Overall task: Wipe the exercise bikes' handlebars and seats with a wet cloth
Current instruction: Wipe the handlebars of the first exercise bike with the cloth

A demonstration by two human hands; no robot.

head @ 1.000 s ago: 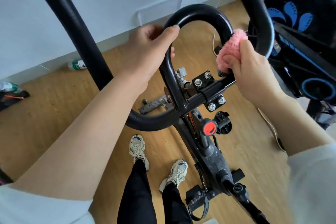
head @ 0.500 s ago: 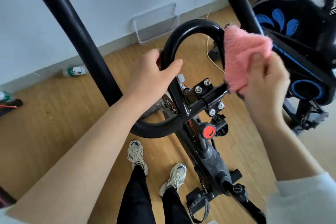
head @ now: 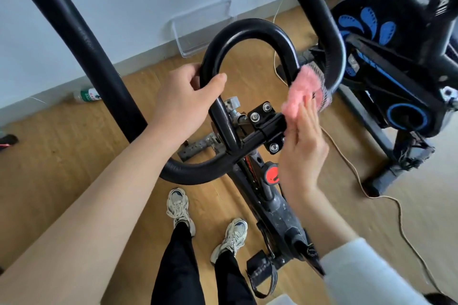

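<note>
Head view, read from left to right. A small bottle (head: 87, 95) lies on the wooden floor (head: 49, 156) near the wall. The left side of the black handlebar loop (head: 247, 28) is gripped by the left hand (head: 184, 101), its fingers (head: 183, 74) curled behind the tube and the thumb laid across the front. On the right side of the same loop, a pink cloth (head: 301, 93) is pressed against the tube by the right hand (head: 303, 153), whose fingers (head: 306, 116) are held straight and close together, flat on the cloth, not closed round it. A second bike (head: 396, 86), black with blue markings, stands just beyond, untouched by either hand. The work is judged to be at an early to middle stage: only the right part of this loop is being wiped. Whether the other bars have been cleaned cannot be told, since no wet sheen can be made out. No seat is in view, so the seats are taken as remaining, along with the second bike.
</note>
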